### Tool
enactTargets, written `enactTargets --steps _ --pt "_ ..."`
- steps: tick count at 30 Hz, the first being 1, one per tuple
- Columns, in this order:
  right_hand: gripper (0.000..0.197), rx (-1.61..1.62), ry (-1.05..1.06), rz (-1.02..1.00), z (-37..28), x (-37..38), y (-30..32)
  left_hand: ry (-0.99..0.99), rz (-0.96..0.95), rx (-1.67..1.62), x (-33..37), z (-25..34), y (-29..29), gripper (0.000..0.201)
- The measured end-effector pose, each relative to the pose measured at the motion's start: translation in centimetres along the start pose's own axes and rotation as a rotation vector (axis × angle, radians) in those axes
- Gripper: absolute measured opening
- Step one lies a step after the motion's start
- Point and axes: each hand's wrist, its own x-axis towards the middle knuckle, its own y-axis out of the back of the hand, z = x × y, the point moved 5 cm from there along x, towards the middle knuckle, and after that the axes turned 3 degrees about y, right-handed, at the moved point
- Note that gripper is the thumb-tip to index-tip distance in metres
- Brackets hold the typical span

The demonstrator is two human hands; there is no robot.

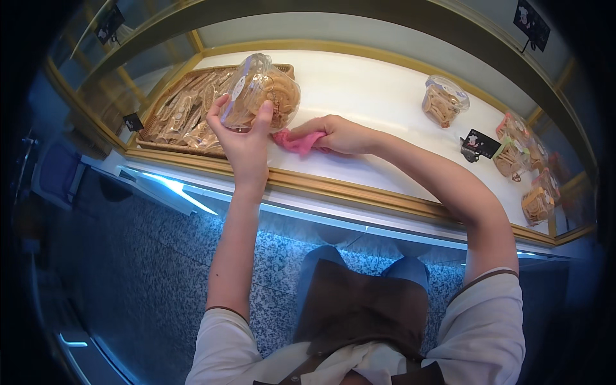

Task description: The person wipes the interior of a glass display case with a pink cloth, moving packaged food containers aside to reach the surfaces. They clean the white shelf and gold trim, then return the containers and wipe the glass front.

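My left hand (242, 138) grips a clear plastic tub of cookies (277, 96) and holds it tilted above the shelf, in front of the wicker tray. Its thumb and fingers wrap the tub's lower side. Just to the right, my right hand (340, 135) is closed on a pink cloth (299, 142), which touches the white shelf (359, 83) near the front frame. The wicker tray (146, 128) at the left holds several long bagged baked goods (186, 106); the raised tub hides part of its right side.
Another clear tub of cookies (443, 106) stands at the back right. Several bagged cookies (511, 154) sit in the right corner beside a small black sign (481, 144). A gold frame (359, 190) runs along the front edge, and a beam (333, 23) crosses above.
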Motion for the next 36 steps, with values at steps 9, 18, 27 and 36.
enactTargets --steps 9,18,27,36 --pt "0.034 0.188 -0.207 -0.037 0.1 -15.2 1.2 0.017 -0.082 0.094 -0.2 0.0 -0.3 0.072" --pt "0.031 -0.067 -0.414 0.144 -0.7 -30.2 5.8 -0.01 -0.375 0.467 0.3 -0.8 -5.8 0.079" --pt "0.024 0.097 -0.456 0.704 2.1 -42.0 9.7 0.114 -0.68 0.519 2.1 -7.1 -15.5 0.09" --pt "0.02 -0.373 -0.437 0.81 2.5 -43.8 8.4 -0.124 -0.769 0.772 7.7 -12.7 -17.2 0.088"
